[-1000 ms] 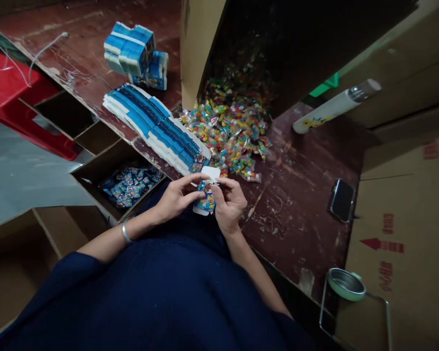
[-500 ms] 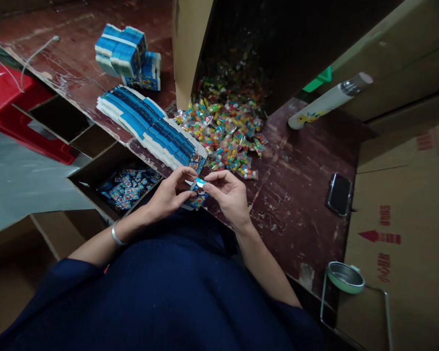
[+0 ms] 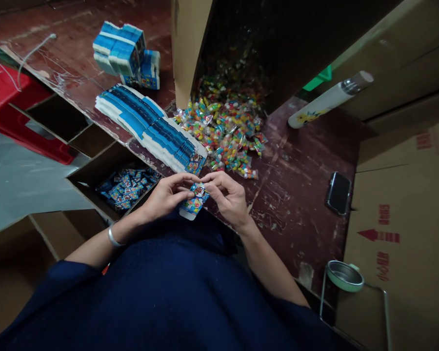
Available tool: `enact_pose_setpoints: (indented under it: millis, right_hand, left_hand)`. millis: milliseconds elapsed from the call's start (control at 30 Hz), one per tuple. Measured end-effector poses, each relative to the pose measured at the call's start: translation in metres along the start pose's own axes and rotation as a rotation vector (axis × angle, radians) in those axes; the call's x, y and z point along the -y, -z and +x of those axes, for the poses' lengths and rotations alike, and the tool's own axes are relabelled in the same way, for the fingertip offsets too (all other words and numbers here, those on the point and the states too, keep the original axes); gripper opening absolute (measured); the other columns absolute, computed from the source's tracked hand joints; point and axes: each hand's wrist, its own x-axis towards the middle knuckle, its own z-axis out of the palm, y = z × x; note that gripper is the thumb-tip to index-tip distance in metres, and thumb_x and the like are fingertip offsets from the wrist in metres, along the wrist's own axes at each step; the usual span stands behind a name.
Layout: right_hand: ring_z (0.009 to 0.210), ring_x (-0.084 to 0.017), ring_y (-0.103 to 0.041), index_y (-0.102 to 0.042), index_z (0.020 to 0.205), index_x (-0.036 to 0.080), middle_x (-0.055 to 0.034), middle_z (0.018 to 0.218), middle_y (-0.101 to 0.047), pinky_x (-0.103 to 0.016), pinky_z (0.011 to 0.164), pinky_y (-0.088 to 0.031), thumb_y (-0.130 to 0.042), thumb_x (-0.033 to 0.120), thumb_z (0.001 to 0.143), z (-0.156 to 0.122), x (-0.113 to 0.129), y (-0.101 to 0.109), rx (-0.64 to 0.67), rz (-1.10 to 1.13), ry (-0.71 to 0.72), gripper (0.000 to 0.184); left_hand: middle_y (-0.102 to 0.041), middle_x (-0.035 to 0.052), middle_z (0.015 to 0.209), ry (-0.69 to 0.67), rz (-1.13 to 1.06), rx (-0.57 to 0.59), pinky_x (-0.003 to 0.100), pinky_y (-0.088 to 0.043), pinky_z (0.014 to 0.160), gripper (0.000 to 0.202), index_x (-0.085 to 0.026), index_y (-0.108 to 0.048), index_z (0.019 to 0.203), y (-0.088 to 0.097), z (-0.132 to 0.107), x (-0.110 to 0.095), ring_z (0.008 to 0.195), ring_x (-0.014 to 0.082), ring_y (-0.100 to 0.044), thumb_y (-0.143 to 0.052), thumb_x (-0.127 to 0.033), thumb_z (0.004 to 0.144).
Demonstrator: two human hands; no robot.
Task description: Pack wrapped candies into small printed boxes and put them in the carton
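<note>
Between my two hands is a small printed candy box (image 3: 194, 204), blue with colourful pictures, a white flap standing out at its lower end. My left hand (image 3: 170, 194) grips its left side with the thumb in front. At its upper right, my right hand (image 3: 227, 196) pinches the top edge between thumb and fingers. Just beyond my fingers lies a long fanned row of flat blue-and-white box blanks (image 3: 149, 126). Right of that row spreads a heap of small clear packets of coloured candies (image 3: 227, 131), spilling from a large carton (image 3: 185, 53).
Strapped bundles of box blanks (image 3: 119, 46) stand at the back left. Below the table edge, an open carton (image 3: 91, 170) holds many small blue boxes (image 3: 129, 187). A white flask (image 3: 318, 105), a phone (image 3: 338, 193) and a green-rimmed cup (image 3: 345, 276) are at right; a red stool (image 3: 18, 107) is left.
The white flap at the top of the candy box has folded down out of sight. The box now shows more of its printed front and lower flap, and my fingertips have drawn closer together.
</note>
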Motion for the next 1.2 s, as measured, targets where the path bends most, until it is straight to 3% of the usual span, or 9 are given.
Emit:
enact_pose_setpoints:
  millis: [100, 200, 300, 400, 533, 633, 800, 1100, 1200]
  right_hand:
    - [0.104, -0.024, -0.072, -0.072, 0.102, 0.024, -0.0097, 0.115, -0.074, -0.036, 0.080, -0.064, -0.070, 0.056, 0.093, -0.003, -0.005, 0.005, 0.086, -0.016, 0.002, 0.034]
    - [0.106, -0.025, -0.072, -0.068, 0.119, 0.025, -0.0091, 0.121, -0.072, -0.036, 0.079, -0.065, -0.074, 0.055, 0.090, -0.004, -0.020, 0.021, -0.067, -0.172, -0.050, 0.042]
    - [0.091, -0.023, -0.071, -0.071, 0.106, 0.023, -0.0082, 0.106, -0.074, -0.037, 0.072, -0.064, -0.068, 0.045, 0.095, -0.004, -0.042, 0.039, -0.261, -0.470, -0.100, 0.025]
    - [0.092, -0.027, -0.070, -0.071, 0.100, 0.023, -0.0093, 0.102, -0.074, -0.040, 0.076, -0.061, -0.075, 0.043, 0.091, -0.004, -0.064, 0.046, -0.134, -0.696, -0.088, 0.022]
    - [0.102, -0.032, -0.068, -0.069, 0.107, 0.022, -0.0122, 0.104, -0.075, -0.045, 0.088, -0.056, -0.079, 0.036, 0.088, -0.004, -0.079, 0.038, -0.038, -0.875, -0.058, 0.026]
    - [0.095, -0.030, -0.070, -0.071, 0.099, 0.021, -0.0112, 0.099, -0.076, -0.041, 0.085, -0.056, -0.067, 0.022, 0.091, -0.003, -0.080, 0.033, -0.084, -0.861, -0.040, 0.009]
    - [0.077, -0.022, -0.069, -0.073, 0.096, 0.022, -0.0060, 0.092, -0.076, -0.035, 0.076, -0.057, -0.058, 0.020, 0.094, -0.003, -0.070, 0.040, -0.243, -0.624, -0.088, 0.015]
    - [0.096, -0.024, -0.072, -0.071, 0.123, 0.022, -0.0105, 0.114, -0.074, -0.035, 0.079, -0.057, -0.067, 0.033, 0.098, -0.008, -0.056, 0.035, 0.078, -0.791, -0.121, 0.028]
    - [0.087, -0.023, -0.071, -0.074, 0.107, 0.022, -0.0085, 0.110, -0.073, -0.032, 0.069, -0.051, -0.066, 0.030, 0.097, -0.002, -0.054, 0.026, 0.143, -0.888, -0.210, 0.015]
  left_hand:
    - [-0.071, 0.0038, 0.099, 0.037, -0.083, -0.018, 0.028, -0.058, 0.081, 0.035, -0.018, -0.065, 0.103, 0.005, 0.000, 0.003, 0.086, 0.0159, -0.070, -0.086, -0.028, 0.077]
    - [-0.066, 0.0007, 0.096, 0.137, -0.110, 0.043, 0.026, -0.058, 0.077, 0.044, -0.019, -0.055, 0.096, 0.017, -0.001, 0.002, 0.081, 0.0138, -0.068, -0.090, -0.029, 0.071]
    - [-0.066, 0.0005, 0.097, 0.243, 0.081, 0.261, 0.023, -0.054, 0.071, 0.045, -0.020, -0.056, 0.110, 0.038, -0.004, -0.002, 0.079, 0.0129, -0.065, -0.084, -0.025, 0.076]
    - [-0.072, 0.0045, 0.107, 0.262, 0.402, 0.543, 0.025, -0.054, 0.077, 0.046, -0.021, -0.064, 0.125, 0.064, -0.005, -0.009, 0.087, 0.0166, -0.067, -0.075, -0.021, 0.081]
    - [-0.079, 0.0053, 0.106, 0.246, 0.631, 0.707, 0.028, -0.051, 0.086, 0.029, -0.020, -0.076, 0.109, 0.088, -0.005, -0.020, 0.094, 0.0215, -0.071, -0.072, -0.021, 0.081]
    - [-0.078, 0.0053, 0.100, 0.246, 0.642, 0.636, 0.027, -0.051, 0.080, 0.024, -0.018, -0.074, 0.108, 0.083, -0.005, -0.024, 0.087, 0.0207, -0.070, -0.070, -0.031, 0.087]
    - [-0.075, 0.0100, 0.123, 0.133, 0.592, 0.245, 0.034, -0.052, 0.089, 0.044, -0.018, -0.065, 0.129, 0.046, -0.001, -0.007, 0.104, 0.0260, -0.070, -0.064, -0.043, 0.093]
    - [-0.073, 0.0058, 0.094, 0.149, 0.890, 0.152, 0.033, -0.046, 0.075, 0.030, -0.018, -0.064, 0.116, 0.032, -0.007, -0.003, 0.080, 0.0233, -0.067, -0.057, -0.036, 0.092]
    - [-0.072, 0.0048, 0.095, 0.124, 0.895, 0.131, 0.033, -0.047, 0.077, 0.027, -0.019, -0.061, 0.113, 0.034, -0.010, -0.009, 0.081, 0.0223, -0.066, -0.057, -0.033, 0.090]
